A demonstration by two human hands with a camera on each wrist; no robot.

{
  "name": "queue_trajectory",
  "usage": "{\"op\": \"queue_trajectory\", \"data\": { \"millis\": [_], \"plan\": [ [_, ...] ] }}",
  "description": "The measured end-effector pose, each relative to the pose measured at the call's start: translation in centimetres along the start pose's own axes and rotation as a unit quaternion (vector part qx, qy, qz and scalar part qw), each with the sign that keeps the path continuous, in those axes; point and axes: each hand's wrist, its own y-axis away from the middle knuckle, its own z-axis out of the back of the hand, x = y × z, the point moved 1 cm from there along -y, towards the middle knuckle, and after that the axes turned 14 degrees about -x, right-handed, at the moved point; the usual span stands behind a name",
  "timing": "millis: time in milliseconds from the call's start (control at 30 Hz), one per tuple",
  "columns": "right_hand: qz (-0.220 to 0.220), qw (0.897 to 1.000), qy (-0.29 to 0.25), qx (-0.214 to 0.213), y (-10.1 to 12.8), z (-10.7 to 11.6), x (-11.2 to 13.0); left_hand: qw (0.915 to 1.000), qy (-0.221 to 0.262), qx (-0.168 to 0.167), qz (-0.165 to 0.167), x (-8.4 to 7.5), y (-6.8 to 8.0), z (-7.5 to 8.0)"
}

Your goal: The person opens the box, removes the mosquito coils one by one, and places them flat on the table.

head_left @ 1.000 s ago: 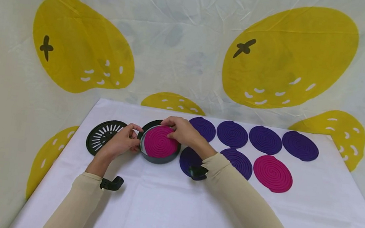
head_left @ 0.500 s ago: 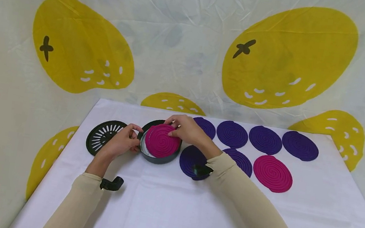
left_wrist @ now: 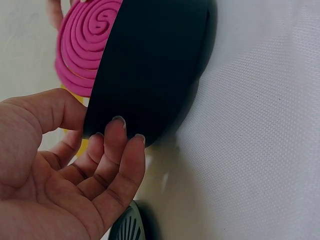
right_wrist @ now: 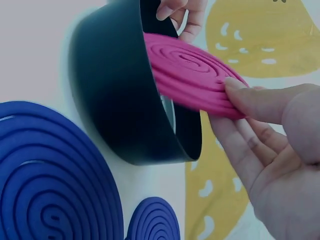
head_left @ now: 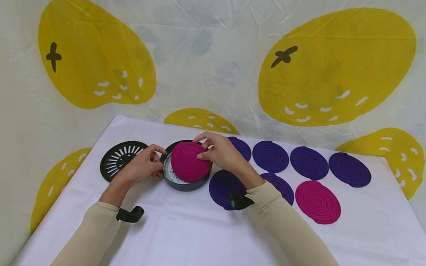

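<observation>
Lying flat just left of the black round holder (head_left: pixel 184 182), a slotted black lid (head_left: pixel 119 159) rests on the white tablecloth (head_left: pixel 190 242). The left hand (head_left: pixel 143 165) grips the holder's left wall, thumb on the rim and fingertips curled against the outside, which the left wrist view shows plainly. Over the holder's mouth the pink coil (head_left: pixel 189 161) sits tilted, its near edge down inside the holder and its far right edge raised; a pale perforated floor shows under it. The right hand (head_left: pixel 221 152) pinches that raised edge between thumb and fingers, as the right wrist view confirms. The step in hand looks like moving this coil through the holder's mouth, and I cannot tell from the tilt whether it is going in or coming out. Either way, the next move calls for keeping the holder steady and the coil clear of the rim, since such a spiral may snap if levered. Right of the holder lie six purple coils (head_left: pixel 270 156) in two rows, and a second pink coil (head_left: pixel 318 202) beyond the near row.
</observation>
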Motion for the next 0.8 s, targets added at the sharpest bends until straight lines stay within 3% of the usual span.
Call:
{"op": "queue_trajectory", "data": {
  "millis": [800],
  "plan": [
    [-0.016, 0.997, -0.061, -0.044, 1.5, 2.3, -1.4, 0.9999, -0.007, -0.006, 0.010, -0.4, 0.4, 0.0]
  ]
}}
